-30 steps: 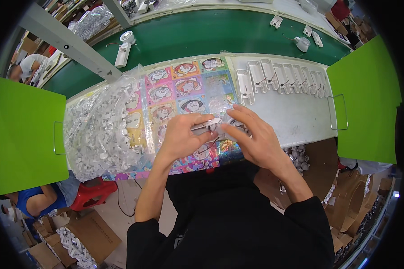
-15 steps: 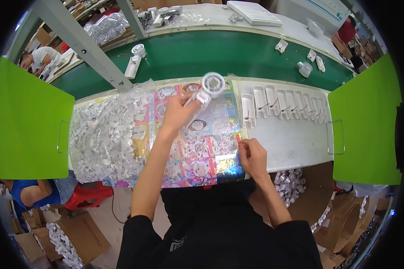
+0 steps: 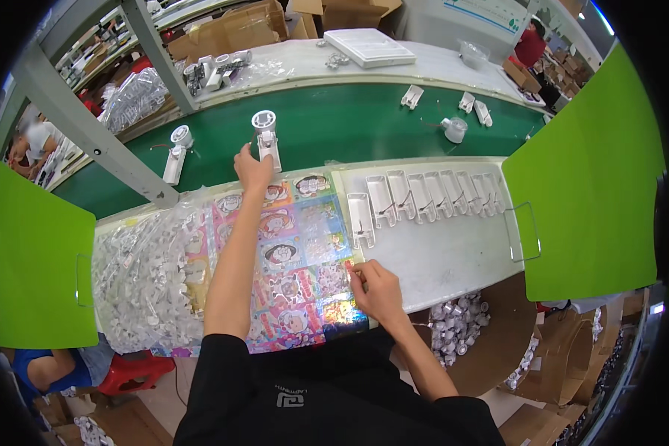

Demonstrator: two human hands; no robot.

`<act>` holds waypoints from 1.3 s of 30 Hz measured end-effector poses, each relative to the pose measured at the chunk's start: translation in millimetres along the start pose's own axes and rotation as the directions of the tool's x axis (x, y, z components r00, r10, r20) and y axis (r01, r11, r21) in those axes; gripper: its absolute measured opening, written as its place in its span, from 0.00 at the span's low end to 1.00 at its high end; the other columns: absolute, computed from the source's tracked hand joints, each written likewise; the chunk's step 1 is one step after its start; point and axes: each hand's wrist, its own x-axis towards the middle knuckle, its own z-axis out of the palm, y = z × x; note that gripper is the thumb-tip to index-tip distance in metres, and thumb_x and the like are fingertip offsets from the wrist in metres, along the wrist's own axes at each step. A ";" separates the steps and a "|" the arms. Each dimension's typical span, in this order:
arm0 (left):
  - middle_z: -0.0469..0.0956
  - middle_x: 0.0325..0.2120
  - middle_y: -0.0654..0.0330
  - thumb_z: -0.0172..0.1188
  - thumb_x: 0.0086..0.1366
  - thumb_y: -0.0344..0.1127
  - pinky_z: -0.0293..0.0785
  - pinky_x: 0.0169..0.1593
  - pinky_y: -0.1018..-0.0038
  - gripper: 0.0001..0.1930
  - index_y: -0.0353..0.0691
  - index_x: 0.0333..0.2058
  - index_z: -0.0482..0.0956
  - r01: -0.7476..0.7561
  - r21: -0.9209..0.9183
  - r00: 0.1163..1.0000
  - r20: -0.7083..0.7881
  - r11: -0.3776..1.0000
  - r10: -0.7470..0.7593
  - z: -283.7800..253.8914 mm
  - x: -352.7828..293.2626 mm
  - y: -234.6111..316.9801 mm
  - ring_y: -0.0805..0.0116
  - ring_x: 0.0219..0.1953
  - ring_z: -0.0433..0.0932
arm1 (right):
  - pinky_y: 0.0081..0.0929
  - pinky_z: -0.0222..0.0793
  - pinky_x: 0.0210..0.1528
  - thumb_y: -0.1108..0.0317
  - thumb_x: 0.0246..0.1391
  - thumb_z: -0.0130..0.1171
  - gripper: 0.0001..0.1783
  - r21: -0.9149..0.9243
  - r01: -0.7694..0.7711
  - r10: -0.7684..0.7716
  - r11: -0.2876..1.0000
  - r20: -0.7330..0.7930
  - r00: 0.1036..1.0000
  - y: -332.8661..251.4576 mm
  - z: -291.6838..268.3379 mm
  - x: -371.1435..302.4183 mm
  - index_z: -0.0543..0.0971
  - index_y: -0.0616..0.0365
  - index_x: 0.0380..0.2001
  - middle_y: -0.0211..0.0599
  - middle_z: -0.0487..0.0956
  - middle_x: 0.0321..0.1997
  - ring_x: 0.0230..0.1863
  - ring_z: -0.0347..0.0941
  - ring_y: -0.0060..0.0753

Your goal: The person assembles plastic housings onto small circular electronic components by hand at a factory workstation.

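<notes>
My left hand [image 3: 254,171] reaches over the green belt, its fingers closed at the lower end of a white round-headed device [image 3: 266,137] with a long handle shell. The device lies on the belt, its ring-shaped head pointing away from me. My right hand [image 3: 379,291] rests at the right edge of a colourful cartoon-printed mat [image 3: 282,256], thumb and fingers pinched together; whatever they hold is too small to make out. Several open white handle shells [image 3: 360,219] with dark wires stand in a row on the white tabletop to the right.
A clear plastic bag of small white parts [image 3: 145,275] covers the table's left side. Another round-headed device [image 3: 177,152] lies on the green belt [image 3: 334,123], near a metal post [image 3: 97,141]. Green panels [image 3: 595,201] flank both sides. A carton [image 3: 490,353] of white parts stands below right.
My left hand has carried the white device from above the mat forward onto the belt. The view has shifted; my right hand stays pinched by the mat's edge.
</notes>
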 end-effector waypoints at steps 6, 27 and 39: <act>0.75 0.54 0.48 0.60 0.64 0.29 0.66 0.64 0.54 0.19 0.38 0.54 0.77 -0.483 0.112 0.866 0.209 0.868 0.455 -78.8 -99.0 -3.7 0.43 0.57 0.71 | 0.39 0.72 0.30 0.75 0.47 0.63 0.06 -0.113 0.192 -0.192 0.975 0.007 0.981 3.5 -10.1 2.8 0.75 0.58 0.29 0.38 0.76 0.28 0.25 0.74 0.45; 0.74 0.61 0.48 0.63 0.64 0.35 0.62 0.68 0.54 0.19 0.37 0.53 0.81 -0.477 0.145 0.867 0.242 0.867 0.436 -147.9 -201.0 4.5 0.46 0.65 0.69 | 0.40 0.67 0.23 0.65 0.54 0.67 0.20 -0.180 0.174 -0.167 0.968 0.054 0.984 -0.3 -4.4 3.2 0.71 0.54 0.13 0.36 0.72 0.13 0.17 0.71 0.44; 0.73 0.62 0.47 0.64 0.63 0.35 0.62 0.68 0.54 0.19 0.36 0.53 0.81 -0.472 0.148 0.869 0.244 0.869 0.430 -148.1 -200.2 5.2 0.46 0.65 0.69 | 0.38 0.69 0.25 0.66 0.55 0.65 0.11 -0.150 0.118 -0.111 0.982 0.057 0.992 0.7 -4.5 2.9 0.74 0.55 0.24 0.33 0.78 0.18 0.20 0.76 0.42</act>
